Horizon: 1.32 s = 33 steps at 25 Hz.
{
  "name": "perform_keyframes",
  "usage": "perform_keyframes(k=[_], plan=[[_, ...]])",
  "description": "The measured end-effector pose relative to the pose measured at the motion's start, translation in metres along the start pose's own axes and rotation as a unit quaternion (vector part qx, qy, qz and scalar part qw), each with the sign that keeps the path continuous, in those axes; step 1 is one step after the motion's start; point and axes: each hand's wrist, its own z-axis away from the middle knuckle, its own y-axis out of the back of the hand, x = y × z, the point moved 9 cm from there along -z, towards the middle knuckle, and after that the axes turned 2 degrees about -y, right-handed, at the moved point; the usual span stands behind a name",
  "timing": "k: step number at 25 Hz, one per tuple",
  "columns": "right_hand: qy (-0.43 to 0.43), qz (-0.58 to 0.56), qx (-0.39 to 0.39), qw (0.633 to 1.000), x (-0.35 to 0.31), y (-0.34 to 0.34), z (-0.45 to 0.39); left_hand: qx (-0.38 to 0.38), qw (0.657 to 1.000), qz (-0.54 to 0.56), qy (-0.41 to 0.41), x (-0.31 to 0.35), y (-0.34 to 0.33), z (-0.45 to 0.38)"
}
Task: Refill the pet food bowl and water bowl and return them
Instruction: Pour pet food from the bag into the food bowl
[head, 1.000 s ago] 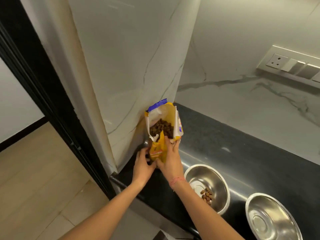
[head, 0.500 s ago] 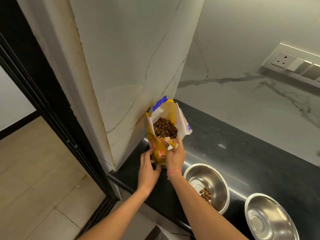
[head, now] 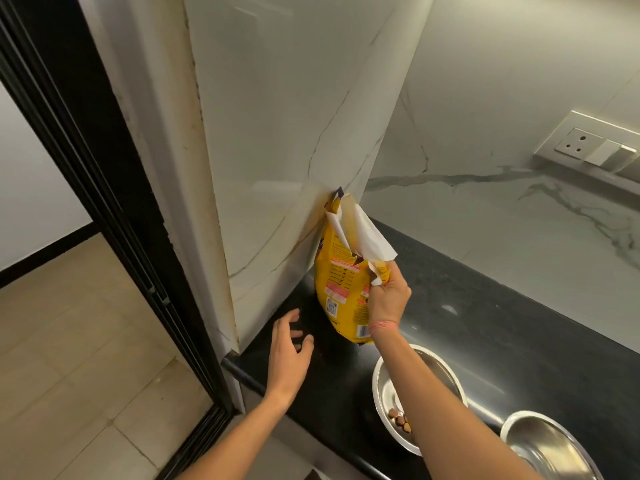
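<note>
Pinched the torn top flap of the bag (head: 341, 289) with the right hand (head: 388, 299), fingers curled on the paper edge. Had taken the left hand (head: 289, 351) off the bag since half a second before, when both had been at its front; held it now free of the bag, fingers loosely spread over the counter (head: 502, 323), just beside the bag's base and gripping nothing. Had turned the bag's mouth away too, so saw its printed yellow side and almost none of the kibble inside. Left the bag upright against the marble wall (head: 277, 168) at the counter's end; could not tell whether its base sat on the counter or was just raised. Found the food bowl (head: 440, 372) near the bag, partly under the right forearm, with only a few pellets (head: 400, 422) in it, and the water bowl (head: 554, 448) beside that, seemingly dry. Judged the pour not yet begun: probably about to lift or tip the bag over the food bowl, with the free left hand needed under the base, as a one-flap grip could tear or spill.
</note>
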Motion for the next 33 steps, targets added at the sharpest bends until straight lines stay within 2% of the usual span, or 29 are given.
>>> perform_keyframes(k=[6, 11, 15, 21, 24, 29, 33], plan=[[0.085, -0.013, -0.001, 0.996, -0.043, 0.029, -0.005, -0.020, 0.998, 0.058, -0.007, 0.030, -0.001, -0.005], [0.160, -0.020, 0.003, 0.987, -0.100, 0.094, 0.015, -0.133, 0.981, 0.139, -0.035, 0.083, -0.025, -0.002], [0.196, 0.005, -0.017, 0.980, -0.141, 0.162, 0.045, -0.179, 0.954, 0.239, -0.028, 0.129, -0.058, 0.029], [0.133, 0.083, -0.040, 0.987, -0.131, 0.265, 0.088, -0.211, 0.890, 0.395, 0.084, 0.161, -0.131, 0.126], [0.130, 0.155, -0.061, 0.977, -0.120, 0.299, 0.101, -0.192, 0.884, 0.398, 0.154, 0.145, -0.162, 0.179], [0.109, 0.256, -0.167, 0.946, -0.094, 0.317, 0.118, -0.131, 0.870, 0.417, 0.227, 0.106, -0.200, 0.255], [0.087, 0.331, -0.224, 0.913, -0.074, 0.307, 0.119, -0.111, 0.834, 0.455, 0.291, 0.078, -0.224, 0.290]])
